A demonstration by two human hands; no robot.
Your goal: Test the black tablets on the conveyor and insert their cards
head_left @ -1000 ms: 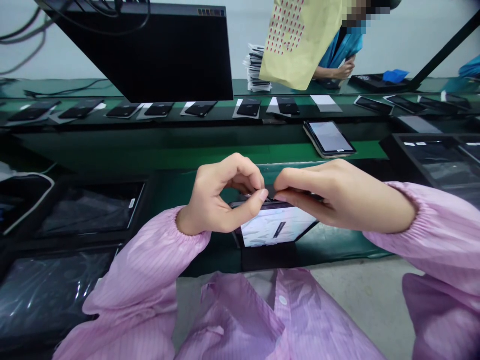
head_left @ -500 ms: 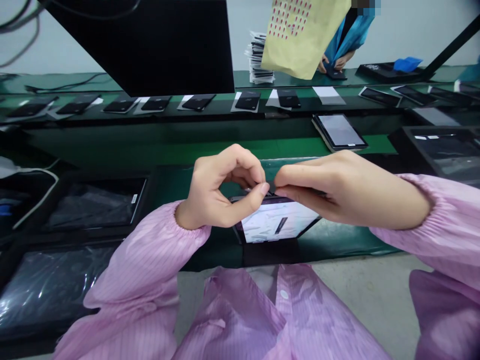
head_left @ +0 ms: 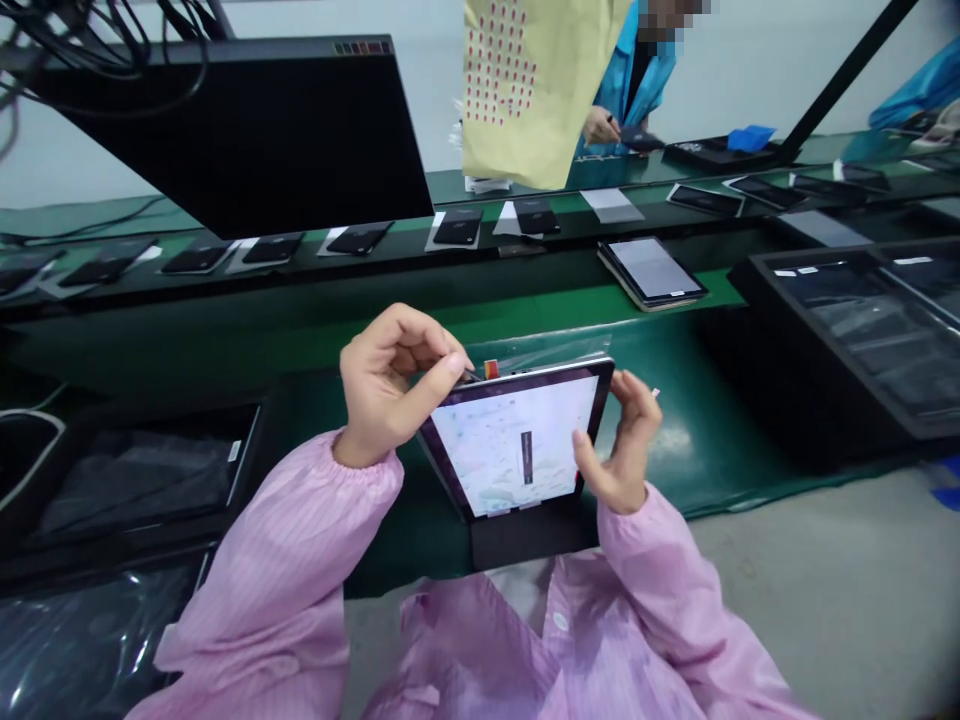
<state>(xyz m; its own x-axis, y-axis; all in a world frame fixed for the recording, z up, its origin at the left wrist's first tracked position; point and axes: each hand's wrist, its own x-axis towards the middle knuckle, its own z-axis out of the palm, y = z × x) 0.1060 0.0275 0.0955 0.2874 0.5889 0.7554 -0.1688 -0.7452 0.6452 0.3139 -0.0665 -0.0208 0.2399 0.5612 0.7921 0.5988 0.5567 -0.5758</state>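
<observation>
A tablet [head_left: 517, 450] with a lit, pale screen leans tilted on a dark stand or cover [head_left: 529, 537] in front of me. My right hand [head_left: 622, 445] grips its right edge, thumb at the front and fingers behind. My left hand [head_left: 401, 385] is closed in a pinch at the top left corner; a small dark thing shows at the fingertips, too small to name. Beside it, a small orange and red tab [head_left: 491, 370] stands up from the top edge. Clear film [head_left: 562, 350] lies behind the tablet.
Black trays with bagged devices stand on the left [head_left: 142, 470] and right [head_left: 862, 330]. Another tablet [head_left: 652, 270] lies on a stack ahead. Several devices line the far shelf, below a black monitor [head_left: 240, 130] and a hanging yellow sheet [head_left: 532, 90]. Across, a person in blue [head_left: 637, 70] handles a device.
My right hand has left the pinch near my left hand and moved down to the tablet's right edge. The tablet's screen is now more fully visible. The view has shifted right.
</observation>
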